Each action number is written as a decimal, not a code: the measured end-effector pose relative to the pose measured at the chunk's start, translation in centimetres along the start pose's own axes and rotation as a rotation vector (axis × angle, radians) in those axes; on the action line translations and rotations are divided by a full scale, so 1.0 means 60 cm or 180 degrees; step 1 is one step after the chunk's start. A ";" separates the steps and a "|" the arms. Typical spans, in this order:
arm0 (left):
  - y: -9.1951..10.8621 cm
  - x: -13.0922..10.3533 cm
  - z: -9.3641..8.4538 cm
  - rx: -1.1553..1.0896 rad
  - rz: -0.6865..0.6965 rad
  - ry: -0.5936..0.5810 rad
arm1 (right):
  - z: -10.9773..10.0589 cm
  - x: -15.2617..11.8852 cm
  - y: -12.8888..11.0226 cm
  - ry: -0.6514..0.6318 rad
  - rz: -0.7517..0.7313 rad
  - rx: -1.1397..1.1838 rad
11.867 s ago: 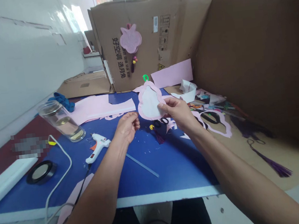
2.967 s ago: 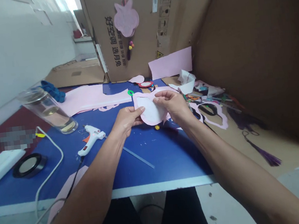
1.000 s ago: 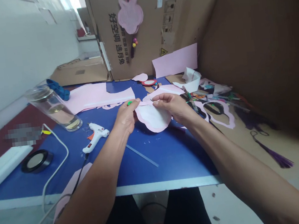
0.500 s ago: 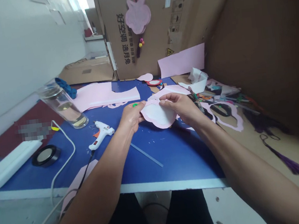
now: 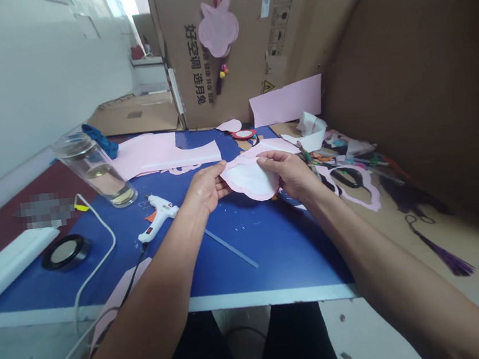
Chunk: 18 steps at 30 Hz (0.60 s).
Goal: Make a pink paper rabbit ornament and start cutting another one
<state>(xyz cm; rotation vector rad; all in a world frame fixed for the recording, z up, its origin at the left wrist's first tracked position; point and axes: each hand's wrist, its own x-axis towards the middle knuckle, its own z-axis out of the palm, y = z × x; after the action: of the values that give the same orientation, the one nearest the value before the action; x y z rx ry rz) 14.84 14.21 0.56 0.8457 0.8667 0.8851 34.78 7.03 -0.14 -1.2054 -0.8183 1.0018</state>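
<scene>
Between my two hands, above the blue tabletop (image 5: pixel 251 282), is a pink scalloped cutout (image 5: pixel 252 193) with a white inner layer (image 5: pixel 251 177). My left hand (image 5: pixel 209 187) pinches its left edge between thumb and fingers. On the other side, my right hand (image 5: pixel 287 173) grips the right edge, its thumb lying over the white layer. A white glue gun (image 5: pixel 157 216) lies left of my left forearm. Below the cutout, a thin translucent strip (image 5: pixel 231 248) rests on the table.
A tilted glass of liquid (image 5: pixel 107 180), black tape roll (image 5: pixel 66 252), and white power strip (image 5: pixel 13 265) stand left. Pink sheets (image 5: pixel 149 149) lie behind. Scraps and a purple tassel (image 5: pixel 449 256) lie right. A similar pink ornament (image 5: pixel 218 29) hangs on the cardboard (image 5: pixel 247 92).
The green thing by my left thumb no longer shows. My right thumb has shifted slightly on the cutout, and more of its pink upper edge is visible. The view has moved slightly.
</scene>
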 end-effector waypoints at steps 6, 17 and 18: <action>-0.001 0.005 -0.001 -0.0134 -0.0074 0.0011 | -0.004 0.007 0.006 -0.0089 0.0033 0.0018; 0.004 0.002 -0.002 -0.0058 0.0031 0.0064 | -0.012 0.010 0.004 0.0190 0.0055 -0.0098; 0.005 0.003 -0.003 -0.0077 0.0039 0.0080 | -0.013 0.010 0.003 0.0212 0.0086 -0.0098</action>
<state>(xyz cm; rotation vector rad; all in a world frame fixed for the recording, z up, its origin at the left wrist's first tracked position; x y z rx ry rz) 14.65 14.53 0.73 0.8210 0.8719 0.9171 35.71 7.34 -0.47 -1.2725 -0.7694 0.9688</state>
